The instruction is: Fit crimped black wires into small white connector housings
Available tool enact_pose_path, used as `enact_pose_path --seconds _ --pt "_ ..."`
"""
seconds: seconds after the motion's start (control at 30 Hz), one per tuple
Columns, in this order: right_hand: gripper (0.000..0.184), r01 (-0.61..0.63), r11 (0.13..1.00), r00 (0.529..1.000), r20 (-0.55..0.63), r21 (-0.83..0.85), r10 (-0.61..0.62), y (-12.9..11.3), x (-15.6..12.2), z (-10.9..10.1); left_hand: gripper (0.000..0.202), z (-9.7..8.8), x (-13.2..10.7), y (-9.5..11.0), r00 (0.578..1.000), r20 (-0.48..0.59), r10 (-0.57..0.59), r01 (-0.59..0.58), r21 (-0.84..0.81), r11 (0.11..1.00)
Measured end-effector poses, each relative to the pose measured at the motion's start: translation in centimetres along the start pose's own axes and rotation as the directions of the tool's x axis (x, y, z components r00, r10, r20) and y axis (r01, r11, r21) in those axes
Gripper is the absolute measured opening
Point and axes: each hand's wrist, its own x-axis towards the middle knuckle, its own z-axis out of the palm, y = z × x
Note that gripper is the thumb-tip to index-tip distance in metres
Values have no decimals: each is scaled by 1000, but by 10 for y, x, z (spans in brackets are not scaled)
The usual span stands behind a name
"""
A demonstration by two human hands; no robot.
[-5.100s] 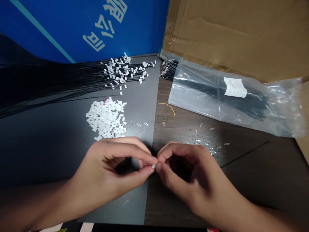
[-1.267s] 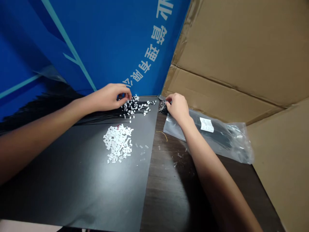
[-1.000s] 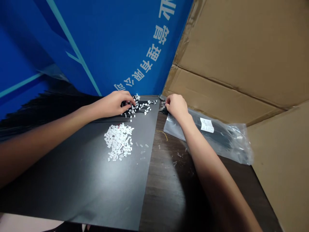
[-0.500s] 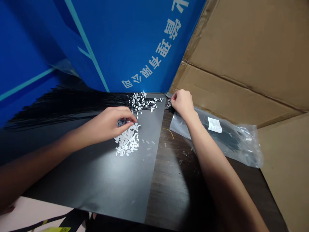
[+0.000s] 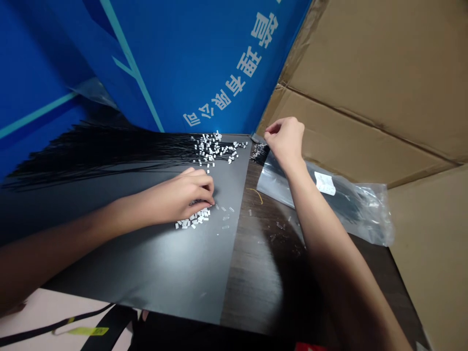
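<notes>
My left hand (image 5: 188, 196) rests on the black sheet (image 5: 146, 258), its curled fingertips pressing into a pile of small white connector housings (image 5: 193, 219). The hand hides most of the pile, and I cannot tell whether the fingers hold a piece. Farther back lies a fan of thin black wires (image 5: 109, 156), with white housings (image 5: 210, 149) on their ends. My right hand (image 5: 285, 141) is raised just above a bundle of bare metal wire ends (image 5: 259, 153), thumb and fingertips close together. Nothing shows between them.
A clear plastic bag (image 5: 321, 195) of black wires with a white label lies on the dark wood table (image 5: 263, 263). Small clear bits and a thin yellow wire (image 5: 256, 195) are scattered there. A blue printed board and brown cardboard stand behind.
My left hand has moved from the wired housings down onto the white pile. My right hand has lifted up and away from the wire ends. The view has shifted slightly.
</notes>
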Motion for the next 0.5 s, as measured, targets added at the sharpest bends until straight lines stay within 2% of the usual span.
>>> enact_pose_path --seconds 0.17,0.3,0.4,0.43,0.47,0.5 --pt "21 -9 999 997 -71 42 12 0 -5 -1 20 -1 1 2 1000 15 15 -15 -9 1000" --pt "23 -1 997 988 -153 73 12 -10 -8 -13 20 0 1 6 1000 16 10 -9 -30 999" --pt "24 46 993 960 -280 110 -13 -22 -4 -38 22 -2 3 12 1000 -4 -20 20 -66 998" --pt "24 77 989 939 -342 127 -29 -24 -2 -50 23 -4 3 15 999 -17 -37 36 -83 996" --pt "23 132 978 893 -448 161 -46 -26 0 -65 24 -5 4 19 998 -29 -56 53 -102 993" --pt "27 178 968 876 -477 175 -75 -25 1 -82 25 -6 4 23 996 -41 -75 69 -124 990"
